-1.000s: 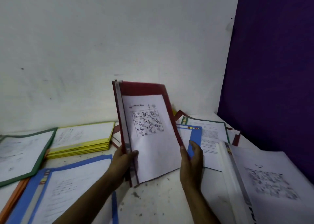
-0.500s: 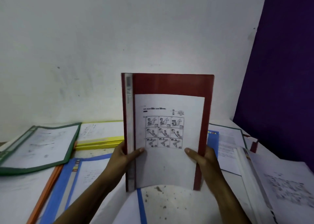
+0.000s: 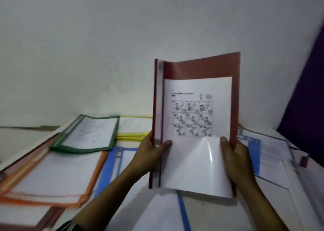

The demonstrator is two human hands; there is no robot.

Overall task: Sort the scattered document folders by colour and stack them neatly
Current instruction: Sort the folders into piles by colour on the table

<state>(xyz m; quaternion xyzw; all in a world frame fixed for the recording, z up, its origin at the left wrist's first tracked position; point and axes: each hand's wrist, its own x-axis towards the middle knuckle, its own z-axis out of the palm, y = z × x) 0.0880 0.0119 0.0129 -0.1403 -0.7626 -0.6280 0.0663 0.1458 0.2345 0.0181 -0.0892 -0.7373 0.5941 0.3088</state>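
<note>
the red folder (image 3: pixel 201 66) stands upright in the air above the tabletop (image 3: pixel 219 213), in front of the white wall (image 3: pixel 87 55), with its spine to the left and its front facing the camera. a white sheet (image 3: pixel 196 90) with a grid of small drawings shows under its clear cover, which bulges and catches the light low down. the left hand (image 3: pixel 149 153) grips the spine edge, thumb on the front and fingers behind. the right hand (image 3: pixel 235 160) grips the opposite edge the same way, thumb pressed on the cover.

just left of the folder, flat on the tabletop, a blue folder (image 3: pixel 112 164) lies partly under the left forearm. further left sits a stack of orange folders (image 3: pixel 52 178), and a green folder (image 3: pixel 84 134) rests tilted across its far corner. behind these, against the wall, is a low stack of yellow folders (image 3: pixel 133 136). to the right, another blue folder (image 3: pixel 252 153) lies among loose overlapping folders with white pages. a purple surface (image 3: pixel 306 99) fills the right edge.
</note>
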